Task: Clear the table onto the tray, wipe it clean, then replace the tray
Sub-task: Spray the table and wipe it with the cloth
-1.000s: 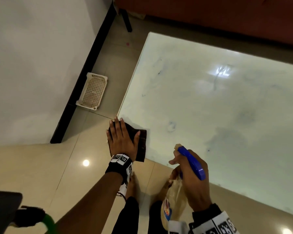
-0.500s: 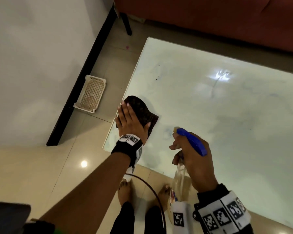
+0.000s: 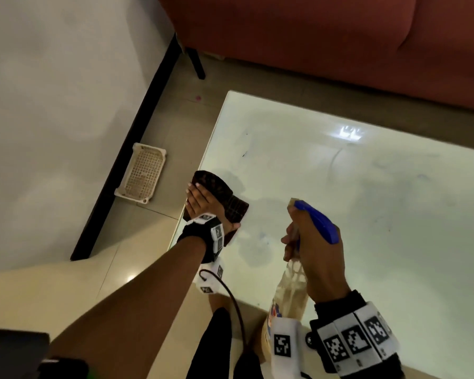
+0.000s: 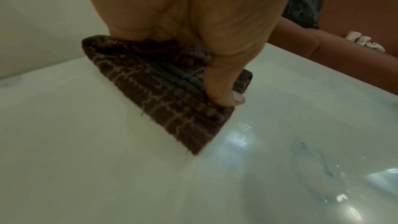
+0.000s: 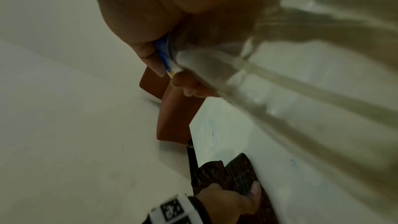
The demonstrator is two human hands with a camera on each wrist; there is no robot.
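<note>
A dark brown checked cloth lies on the white glossy table at its left edge. My left hand presses flat on the cloth, fingers pointing away from me. In the left wrist view the thumb bears down on the bunched cloth. My right hand grips a clear spray bottle with a blue head, held above the table's near edge with the nozzle pointing forward. The right wrist view shows the bottle close up, with the cloth and left hand below it.
A white plastic basket sits on the floor by the wall's black skirting. A red-brown sofa runs along the far side. Wet patches and faint blue smears mark the table. My feet stand by the near corner.
My left hand has slid the cloth away from me along the table's left edge, off the near corner. My right hand has carried the bottle forward over the table.
</note>
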